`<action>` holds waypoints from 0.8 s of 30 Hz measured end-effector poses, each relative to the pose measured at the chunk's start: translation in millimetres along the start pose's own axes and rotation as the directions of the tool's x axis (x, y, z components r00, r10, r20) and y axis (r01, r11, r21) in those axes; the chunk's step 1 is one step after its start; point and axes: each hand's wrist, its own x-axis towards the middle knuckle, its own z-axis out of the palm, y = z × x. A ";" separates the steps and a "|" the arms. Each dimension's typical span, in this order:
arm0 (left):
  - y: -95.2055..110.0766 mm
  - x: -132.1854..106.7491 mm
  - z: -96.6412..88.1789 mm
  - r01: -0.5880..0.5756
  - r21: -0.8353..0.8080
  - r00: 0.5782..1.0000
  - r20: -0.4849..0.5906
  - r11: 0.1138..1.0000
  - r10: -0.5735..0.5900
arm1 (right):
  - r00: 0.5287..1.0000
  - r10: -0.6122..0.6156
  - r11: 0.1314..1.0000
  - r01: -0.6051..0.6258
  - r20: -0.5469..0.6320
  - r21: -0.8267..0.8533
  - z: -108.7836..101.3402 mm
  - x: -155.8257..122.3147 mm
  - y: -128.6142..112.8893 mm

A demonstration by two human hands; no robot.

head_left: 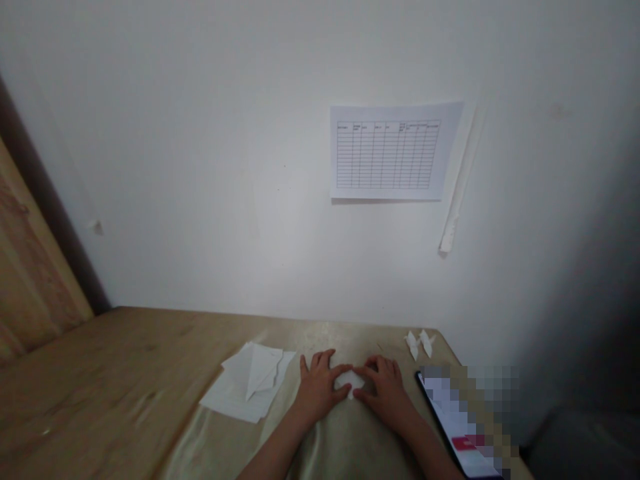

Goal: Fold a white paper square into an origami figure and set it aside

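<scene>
A small piece of folded white paper point(350, 381) lies on the cloth-covered table between my hands. My left hand point(321, 385) has thumb and index finger on its left side, the other fingers raised apart. My right hand point(383, 387) grips the paper's right side with thumb and index finger, its other fingers curled. The index fingertips meet at the far edge, and both thumbs are at the near edge. Fingers partly cover the paper's sides. Left of my hands is a stack of white paper sheets point(235, 393), with a folded triangular sheet point(261, 368) on top.
Two small folded white paper pieces point(419, 344) rest near the table's back right corner. A phone or tablet point(457, 427), partly pixelated, lies right of my right arm. A printed table sheet point(385, 153) hangs on the white wall behind. Wooden boards point(30, 260) stand at the left.
</scene>
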 end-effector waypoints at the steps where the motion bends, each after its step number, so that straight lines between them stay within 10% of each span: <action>1: -0.8 0.3 -0.3 -0.006 -0.010 1.000 -0.004 1.000 0.006 | 1.000 0.000 1.000 0.000 -0.002 -0.004 0.4 0.1 0.3; 24: -9.7 3.0 -7.5 0.017 -0.182 0.999 -0.025 0.983 -0.022 | 1.000 0.014 1.000 -0.013 -0.025 0.009 -5.6 0.1 -3.6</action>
